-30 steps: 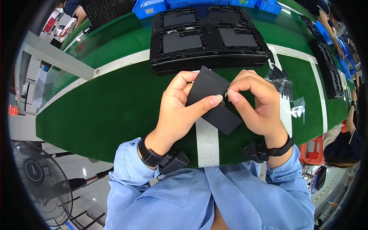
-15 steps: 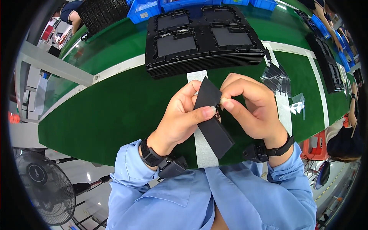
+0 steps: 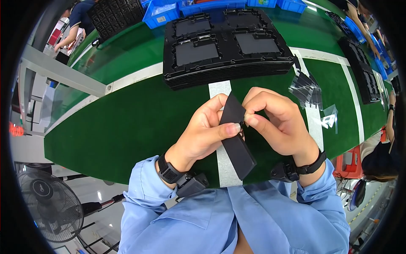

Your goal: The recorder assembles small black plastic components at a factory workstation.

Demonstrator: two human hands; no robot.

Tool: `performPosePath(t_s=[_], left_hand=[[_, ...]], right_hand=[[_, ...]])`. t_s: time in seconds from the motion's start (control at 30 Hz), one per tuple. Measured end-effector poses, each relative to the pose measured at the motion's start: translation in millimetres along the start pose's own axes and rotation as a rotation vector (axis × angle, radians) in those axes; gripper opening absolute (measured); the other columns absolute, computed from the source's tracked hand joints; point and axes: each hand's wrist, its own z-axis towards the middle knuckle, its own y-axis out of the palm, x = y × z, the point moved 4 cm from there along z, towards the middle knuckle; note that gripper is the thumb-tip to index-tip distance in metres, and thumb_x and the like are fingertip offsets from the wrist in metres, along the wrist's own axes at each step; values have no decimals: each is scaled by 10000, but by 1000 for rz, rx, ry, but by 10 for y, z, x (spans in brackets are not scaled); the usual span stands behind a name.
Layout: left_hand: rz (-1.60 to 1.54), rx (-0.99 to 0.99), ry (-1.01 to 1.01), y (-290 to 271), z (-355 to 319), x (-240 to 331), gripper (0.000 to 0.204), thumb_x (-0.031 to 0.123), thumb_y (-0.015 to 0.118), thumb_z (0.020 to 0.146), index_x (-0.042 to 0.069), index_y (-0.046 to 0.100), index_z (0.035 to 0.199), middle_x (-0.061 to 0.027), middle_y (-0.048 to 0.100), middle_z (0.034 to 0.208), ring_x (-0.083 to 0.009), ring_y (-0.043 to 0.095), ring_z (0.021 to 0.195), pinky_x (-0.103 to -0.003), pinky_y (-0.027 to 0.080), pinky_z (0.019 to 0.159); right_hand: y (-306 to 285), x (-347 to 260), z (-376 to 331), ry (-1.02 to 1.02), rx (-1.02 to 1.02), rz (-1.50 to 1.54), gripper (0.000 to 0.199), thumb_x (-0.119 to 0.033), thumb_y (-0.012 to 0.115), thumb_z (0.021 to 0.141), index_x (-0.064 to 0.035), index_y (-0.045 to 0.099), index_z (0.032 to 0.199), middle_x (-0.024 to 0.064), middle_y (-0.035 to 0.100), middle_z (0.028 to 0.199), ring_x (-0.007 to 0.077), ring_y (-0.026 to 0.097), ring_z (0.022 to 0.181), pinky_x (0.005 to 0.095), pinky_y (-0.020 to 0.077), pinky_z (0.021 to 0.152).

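Observation:
A flat black rectangular piece (image 3: pixel 239 153) is tilted in front of me, above the green tabletop (image 3: pixel 127 135). My left hand (image 3: pixel 203 129) is closed on it, the thumb pressed across its face and the fingers behind. At its right edge, thumb and index finger of my right hand (image 3: pixel 281 120) are pinched together. Whatever lies between those right fingertips is too small to make out. Beyond both hands stands a stack of black moulded trays (image 3: pixel 230 71), the top one with several dark grey flat inserts (image 3: pixel 196 53).
Right of the stack lie dark glossy strips (image 3: pixel 306 89) and a small clear bag (image 3: pixel 330 119). Pale tape (image 3: pixel 220 87) runs across the table. Blue bins (image 3: pixel 160 16) line the back. A white post (image 3: pixel 67 76) and a fan (image 3: pixel 50 203) stand left. Other people work nearby.
Both hands and the black piece sit slightly lower in the picture, and the piece is turned a little more edge-on. A person at the far left has reached an arm out.

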Motion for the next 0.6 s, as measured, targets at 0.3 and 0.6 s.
performPosePath(t_s=[0.3,0.6], left_hand=[[-6,8,34,12,20,18,378,205,739,807,70,440,993,-42,558,806,-116,565,612,-247,439,557],[184,35,148,30,-15,-38,349,-47,673,825,54,417,1041,-83,622,1016,-116,615,937,-263,524,794]], right_hand=[[39,78,-41,128,41,150,27,-5,575,878,-12,549,881,65,568,813,151,556,723,276,453,658],[32,222,-29,247,100,204,197,49,552,883,-13,493,1061,36,573,906,94,582,850,246,481,789]])
